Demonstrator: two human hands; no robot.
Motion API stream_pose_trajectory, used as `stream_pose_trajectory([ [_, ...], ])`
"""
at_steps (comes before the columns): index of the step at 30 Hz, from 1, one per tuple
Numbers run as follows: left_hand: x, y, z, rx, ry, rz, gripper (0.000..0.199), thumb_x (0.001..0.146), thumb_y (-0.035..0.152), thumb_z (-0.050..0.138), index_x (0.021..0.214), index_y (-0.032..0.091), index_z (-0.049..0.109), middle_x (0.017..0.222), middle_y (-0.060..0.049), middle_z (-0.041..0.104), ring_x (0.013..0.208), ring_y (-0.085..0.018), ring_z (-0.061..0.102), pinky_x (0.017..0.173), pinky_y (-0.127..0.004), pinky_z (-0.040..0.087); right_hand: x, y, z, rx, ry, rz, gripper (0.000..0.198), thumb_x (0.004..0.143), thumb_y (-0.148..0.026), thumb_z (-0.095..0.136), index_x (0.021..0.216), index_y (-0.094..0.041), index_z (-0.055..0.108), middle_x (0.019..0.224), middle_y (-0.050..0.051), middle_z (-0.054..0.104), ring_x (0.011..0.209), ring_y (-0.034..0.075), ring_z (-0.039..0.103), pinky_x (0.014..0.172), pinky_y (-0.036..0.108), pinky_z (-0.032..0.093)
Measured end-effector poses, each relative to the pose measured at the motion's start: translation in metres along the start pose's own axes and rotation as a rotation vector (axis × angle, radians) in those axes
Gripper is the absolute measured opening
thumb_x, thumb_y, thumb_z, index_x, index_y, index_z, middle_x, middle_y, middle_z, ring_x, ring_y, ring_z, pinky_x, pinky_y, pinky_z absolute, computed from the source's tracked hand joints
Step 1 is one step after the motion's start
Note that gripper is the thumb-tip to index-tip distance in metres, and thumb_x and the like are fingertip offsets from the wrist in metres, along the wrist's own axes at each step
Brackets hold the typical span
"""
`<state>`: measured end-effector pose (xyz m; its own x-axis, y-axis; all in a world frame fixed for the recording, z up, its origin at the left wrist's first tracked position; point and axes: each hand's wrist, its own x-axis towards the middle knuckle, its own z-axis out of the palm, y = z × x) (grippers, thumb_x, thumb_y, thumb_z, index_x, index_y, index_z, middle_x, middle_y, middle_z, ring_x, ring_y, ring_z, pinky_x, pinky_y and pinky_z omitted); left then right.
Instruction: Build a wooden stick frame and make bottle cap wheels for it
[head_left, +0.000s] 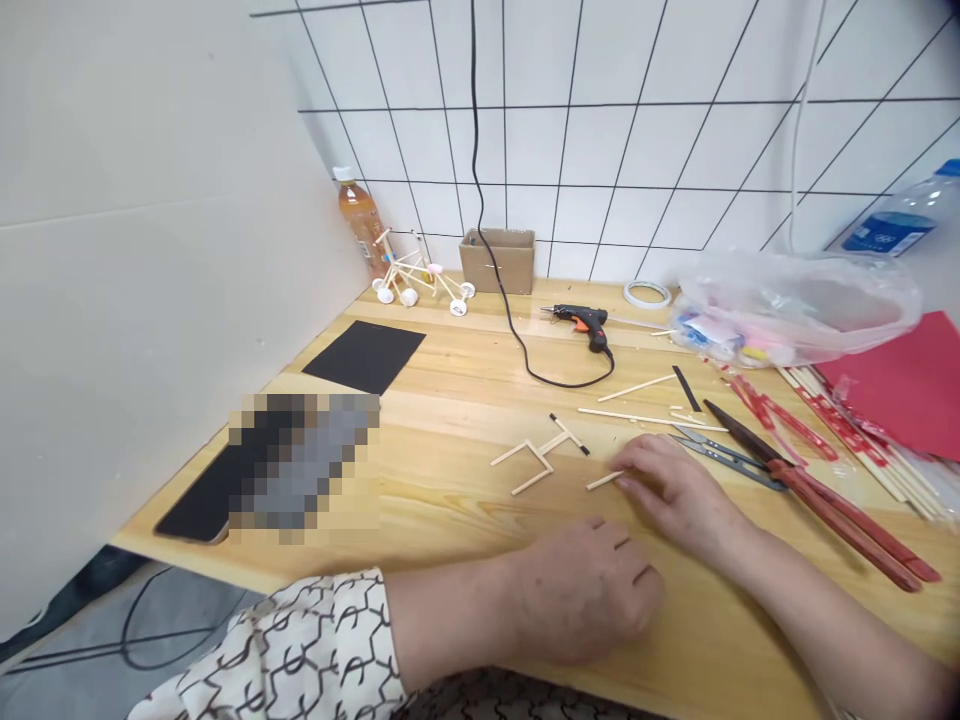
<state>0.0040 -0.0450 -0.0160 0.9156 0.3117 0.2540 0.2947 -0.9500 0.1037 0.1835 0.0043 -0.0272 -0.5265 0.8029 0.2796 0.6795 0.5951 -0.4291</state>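
My right hand [679, 495] rests on the wooden table with thumb and fingers closed on one end of a short wooden stick [601, 482]. Beside it, my left hand [589, 590] is curled into a loose fist, knuckles up; its fingertips and palm are hidden. Just beyond both hands lies a small frame of joined wooden sticks [540, 457], with a dark-tipped crosspiece at its far end. Longer loose sticks [649, 418] and a narrow black strip [686, 388] lie past my right hand.
To the right lie thread snips [720, 455], red-handled scissors [825, 510], wrapped sticks [862, 430] and a plastic bag [810, 300]. A corded glue gun [581, 322], a cardboard box [499, 262], a stick model with white wheels [420, 275] and a bottle [360, 220] stand or lie farther back. Black sheet [365, 355] at left.
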Motion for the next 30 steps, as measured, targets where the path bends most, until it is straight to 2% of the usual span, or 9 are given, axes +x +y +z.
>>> stream_pose_trajectory([
  [5, -0.008, -0.008, 0.007, -0.017, 0.028, -0.062, 0.006, 0.079, 0.017, 0.053, 0.078, 0.012, 0.056, 0.073, -0.006, 0.060, 0.062, -0.018, 0.052, 0.055, -0.032, 0.040, 0.000, 0.003, 0.001, 0.003, -0.078, 0.019, 0.013, 0.085, -0.015, 0.047, 0.083, -0.020, 0.059, 0.082, 0.006, 0.060, 0.079, 0.019, 0.055, 0.071, 0.036, 0.045],
  [11, -0.012, -0.013, -0.001, -0.002, 0.075, -0.128, 0.006, 0.080, 0.015, 0.048, 0.079, 0.012, 0.053, 0.075, -0.008, 0.057, 0.065, -0.019, 0.050, 0.057, -0.032, 0.039, -0.004, 0.001, 0.000, -0.043, -0.129, 0.008, 0.013, 0.088, -0.016, 0.042, 0.079, -0.020, 0.050, 0.079, 0.006, 0.055, 0.075, 0.020, 0.049, 0.067, 0.037, 0.042],
  [14, -0.011, -0.018, -0.007, 0.037, 0.177, -0.239, 0.012, 0.080, 0.013, 0.044, 0.087, 0.010, 0.053, 0.081, -0.010, 0.056, 0.070, -0.020, 0.049, 0.061, -0.033, 0.041, -0.008, -0.006, 0.001, -0.011, -0.132, 0.002, 0.013, 0.088, -0.015, 0.041, 0.080, -0.020, 0.050, 0.078, 0.006, 0.054, 0.074, 0.020, 0.048, 0.066, 0.036, 0.042],
  [16, -0.011, -0.022, -0.009, 0.066, 0.202, -0.318, 0.015, 0.079, 0.012, 0.043, 0.090, 0.009, 0.053, 0.082, -0.010, 0.056, 0.072, -0.021, 0.049, 0.063, -0.034, 0.041, -0.011, -0.013, 0.002, 0.035, -0.135, -0.005, 0.013, 0.089, -0.014, 0.040, 0.083, -0.020, 0.050, 0.078, 0.005, 0.054, 0.074, 0.019, 0.048, 0.065, 0.034, 0.042],
  [19, -0.011, -0.025, -0.009, 0.087, 0.130, -0.347, 0.010, 0.077, 0.010, 0.045, 0.081, 0.011, 0.054, 0.075, -0.008, 0.055, 0.070, -0.020, 0.049, 0.064, -0.033, 0.041, -0.014, -0.023, 0.003, 0.091, -0.124, -0.005, 0.014, 0.088, -0.013, 0.039, 0.084, -0.020, 0.050, 0.077, 0.004, 0.054, 0.073, 0.017, 0.049, 0.062, 0.031, 0.043],
  [25, -0.015, -0.032, -0.013, 0.065, 0.052, -0.240, 0.009, 0.077, 0.010, 0.048, 0.079, 0.011, 0.056, 0.073, -0.007, 0.057, 0.067, -0.019, 0.050, 0.062, -0.032, 0.041, -0.015, -0.033, 0.001, 0.182, -0.151, 0.033, 0.015, 0.089, -0.015, 0.038, 0.081, -0.021, 0.050, 0.074, 0.002, 0.054, 0.069, 0.015, 0.051, 0.060, 0.028, 0.044],
  [27, -0.026, -0.040, -0.020, 0.045, 0.014, -0.232, 0.010, 0.078, 0.009, 0.047, 0.080, 0.011, 0.056, 0.078, -0.008, 0.059, 0.071, -0.019, 0.051, 0.064, -0.031, 0.042, -0.014, -0.032, 0.000, 0.222, -0.153, 0.063, 0.013, 0.090, -0.018, 0.040, 0.083, -0.021, 0.050, 0.076, 0.002, 0.055, 0.072, 0.015, 0.052, 0.062, 0.028, 0.045],
  [30, -0.052, -0.058, -0.031, -0.106, 0.081, -0.336, 0.015, 0.083, 0.008, 0.044, 0.084, 0.014, 0.058, 0.081, -0.006, 0.060, 0.077, -0.017, 0.052, 0.068, -0.027, 0.044, -0.012, -0.027, -0.001, 0.237, -0.139, 0.084, 0.008, 0.090, -0.022, 0.043, 0.087, -0.021, 0.051, 0.082, 0.003, 0.056, 0.077, 0.016, 0.053, 0.067, 0.029, 0.045],
])
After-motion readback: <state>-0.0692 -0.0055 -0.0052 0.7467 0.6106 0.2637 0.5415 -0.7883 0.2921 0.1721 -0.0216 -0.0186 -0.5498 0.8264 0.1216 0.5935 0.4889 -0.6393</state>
